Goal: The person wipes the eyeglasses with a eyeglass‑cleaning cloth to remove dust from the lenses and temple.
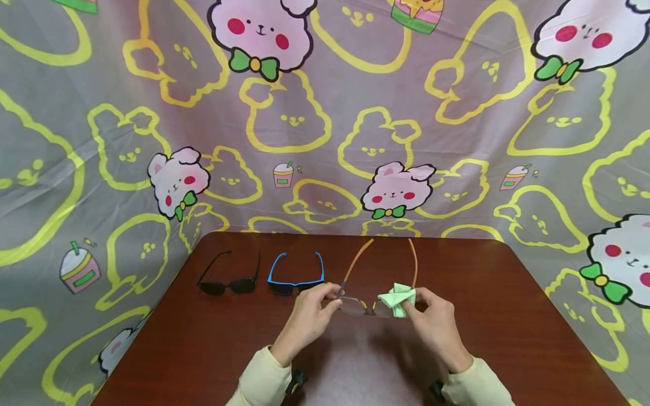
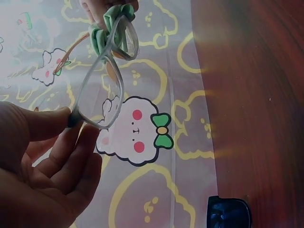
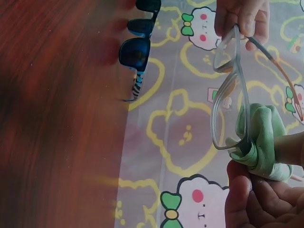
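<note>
Clear-framed eyeglasses [image 1: 350, 306] with orange-brown temples are held up above the table, temples pointing away from the person. My left hand [image 1: 307, 316] pinches their left hinge corner between thumb and fingers, seen closely in the left wrist view on the frame [image 2: 81, 102]. At the other end, my right hand [image 1: 435, 324] grips a folded light green cloth [image 1: 398, 299] against the right lens and hinge. In the right wrist view the cloth [image 3: 261, 137] wraps that corner of the frame, and the thumb presses into it. The cloth hides part of the right lens.
Black sunglasses [image 1: 227, 286] lie unfolded at the left of the brown table [image 1: 178, 349]. Beside them are blue-framed sunglasses [image 1: 296, 283], partly behind the left hand. A patterned cloth backdrop [image 1: 325, 169] rises around the table's back and sides.
</note>
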Tool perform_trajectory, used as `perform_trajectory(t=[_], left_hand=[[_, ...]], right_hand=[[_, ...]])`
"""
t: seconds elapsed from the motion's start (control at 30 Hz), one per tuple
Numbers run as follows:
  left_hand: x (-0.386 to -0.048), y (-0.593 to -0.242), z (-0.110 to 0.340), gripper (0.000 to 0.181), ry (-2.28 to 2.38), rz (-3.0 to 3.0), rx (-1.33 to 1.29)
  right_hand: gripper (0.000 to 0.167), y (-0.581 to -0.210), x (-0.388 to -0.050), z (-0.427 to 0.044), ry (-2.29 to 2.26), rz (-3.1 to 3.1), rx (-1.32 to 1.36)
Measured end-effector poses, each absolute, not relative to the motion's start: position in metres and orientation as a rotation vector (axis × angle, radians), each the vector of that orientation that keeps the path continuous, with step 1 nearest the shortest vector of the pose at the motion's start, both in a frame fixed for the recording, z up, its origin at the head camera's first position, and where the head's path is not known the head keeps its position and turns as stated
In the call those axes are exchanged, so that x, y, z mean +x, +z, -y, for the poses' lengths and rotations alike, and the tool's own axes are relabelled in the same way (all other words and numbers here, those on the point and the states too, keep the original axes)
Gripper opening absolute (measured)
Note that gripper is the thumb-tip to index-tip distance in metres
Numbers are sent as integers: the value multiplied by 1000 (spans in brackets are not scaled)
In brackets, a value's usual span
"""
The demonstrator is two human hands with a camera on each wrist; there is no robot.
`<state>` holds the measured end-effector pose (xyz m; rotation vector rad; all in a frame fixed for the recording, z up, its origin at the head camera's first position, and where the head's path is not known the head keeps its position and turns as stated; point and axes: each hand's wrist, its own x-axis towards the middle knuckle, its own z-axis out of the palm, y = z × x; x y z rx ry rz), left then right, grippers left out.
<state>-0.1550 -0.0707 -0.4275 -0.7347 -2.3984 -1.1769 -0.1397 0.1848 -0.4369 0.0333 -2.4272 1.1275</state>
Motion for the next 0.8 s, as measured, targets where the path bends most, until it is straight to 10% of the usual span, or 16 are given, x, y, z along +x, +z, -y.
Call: perform_trajectory(t=[0.8], left_hand=[[-157,-427,82,15,-1143,2478,-769]], right_hand=[[16,-420,-149,-206,1173,2477,-139]])
